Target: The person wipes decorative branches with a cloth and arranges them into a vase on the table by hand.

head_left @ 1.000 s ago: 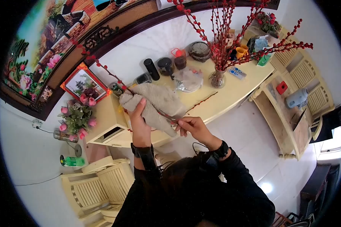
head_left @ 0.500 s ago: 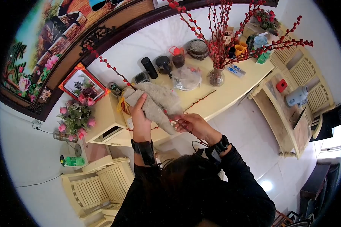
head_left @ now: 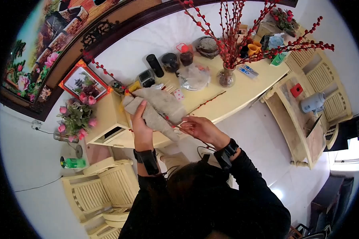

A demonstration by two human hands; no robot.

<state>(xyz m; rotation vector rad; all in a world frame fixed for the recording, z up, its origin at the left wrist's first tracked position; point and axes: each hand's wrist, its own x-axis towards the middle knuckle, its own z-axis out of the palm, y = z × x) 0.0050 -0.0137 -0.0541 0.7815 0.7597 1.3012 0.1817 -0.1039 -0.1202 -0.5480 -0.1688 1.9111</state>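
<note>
My left hand point(head_left: 142, 128) grips a folded grey cloth point(head_left: 161, 102), thumb on top. A branch with red berries point(head_left: 106, 72) runs through the folds, and its tip sticks out toward the framed picture. My right hand point(head_left: 206, 130) is at the stem end near the cloth's lower right edge, fingers curled round the thin stem. Part of the stem is hidden behind the fingers. Both hands are above the front edge of the cream table point(head_left: 237, 97). A second berry branch point(head_left: 208, 104) lies on the table beyond my right hand.
A glass vase point(head_left: 226, 78) of red berry branches stands on the table. Behind the cloth are a black cylinder point(head_left: 154, 65), dark jars, a plastic bag point(head_left: 193, 77) and a playing card point(head_left: 178, 94). Pink flowers point(head_left: 76, 115) and a framed picture point(head_left: 85, 83) are at the left.
The cloth, the branch and both hands have shifted slightly left in view. The playing card behind the cloth now shows more fully. Both hands keep their hold.
</note>
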